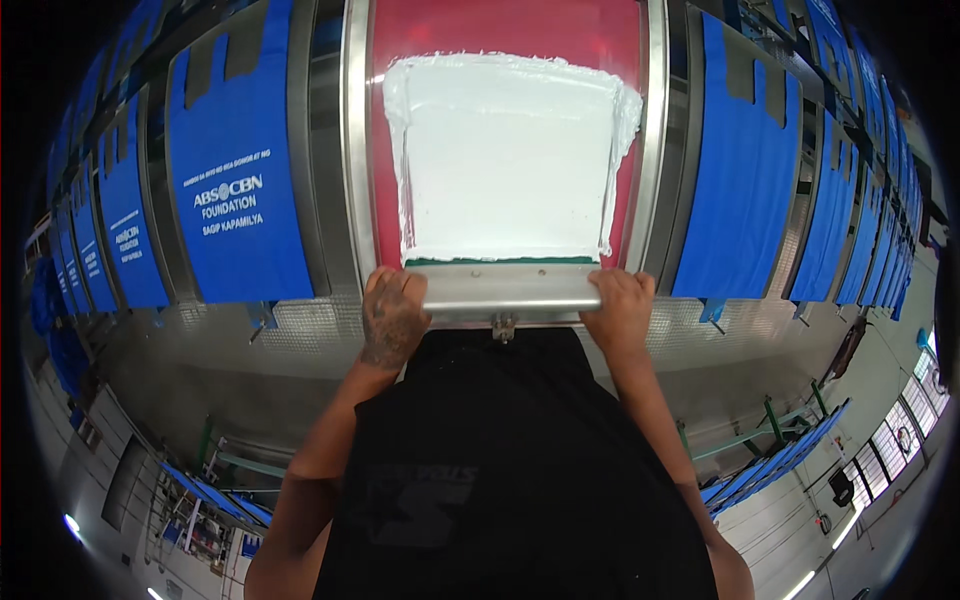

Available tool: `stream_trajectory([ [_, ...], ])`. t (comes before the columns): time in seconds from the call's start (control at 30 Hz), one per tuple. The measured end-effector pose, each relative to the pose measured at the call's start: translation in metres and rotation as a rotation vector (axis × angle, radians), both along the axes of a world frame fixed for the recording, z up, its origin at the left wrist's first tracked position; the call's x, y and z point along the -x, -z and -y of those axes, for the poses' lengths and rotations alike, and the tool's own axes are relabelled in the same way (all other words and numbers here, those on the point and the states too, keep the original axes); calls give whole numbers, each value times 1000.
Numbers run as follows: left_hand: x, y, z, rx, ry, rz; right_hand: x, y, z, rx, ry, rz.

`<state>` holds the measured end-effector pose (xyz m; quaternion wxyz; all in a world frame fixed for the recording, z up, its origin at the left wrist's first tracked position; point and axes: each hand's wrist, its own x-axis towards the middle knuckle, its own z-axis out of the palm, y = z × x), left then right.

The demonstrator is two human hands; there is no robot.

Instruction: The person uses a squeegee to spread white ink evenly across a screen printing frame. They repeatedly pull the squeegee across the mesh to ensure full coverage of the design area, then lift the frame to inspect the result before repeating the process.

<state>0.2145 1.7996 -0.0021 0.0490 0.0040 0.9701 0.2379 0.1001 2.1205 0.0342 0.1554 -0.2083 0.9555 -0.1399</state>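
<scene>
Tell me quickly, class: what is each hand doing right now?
Left hand: closed, fingers gripping the left end of the metal squeegee handle.
Right hand: closed, fingers gripping the handle's right end.

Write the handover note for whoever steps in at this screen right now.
Left hand and right hand: both grip the metal squeegee handle, one at each end.
Squeegee sits at the near edge of the red screen, in its metal frame.
White ink covers the middle of the screen in a broad rectangle.
Blue bags lie on the platens either side; the left one shows a white print.
What lies under this screen cannot be seen, so check its print.
</scene>
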Motion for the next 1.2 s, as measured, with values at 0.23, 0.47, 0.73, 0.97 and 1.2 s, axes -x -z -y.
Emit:
stream_trajectory([
  [0.23, 69, 13, 15, 140, 17, -44, 60, 11, 32, 76, -11, -275],
  [0.47, 255, 47, 76, 7, -18, -9, 228, 15, 64, -187, -43, -123],
  [0.73, 27, -8, 1, 54, -29, -102, 35, -15, 24, -77, -19, -18],
  [0.97, 192, 38, 51, 203, -2, -64, 181, 28, 61, -110, -17, -264],
  [1.2, 166, 10, 64, 148, 94, -92, 149, -16, 50, -120, -127, -231],
])
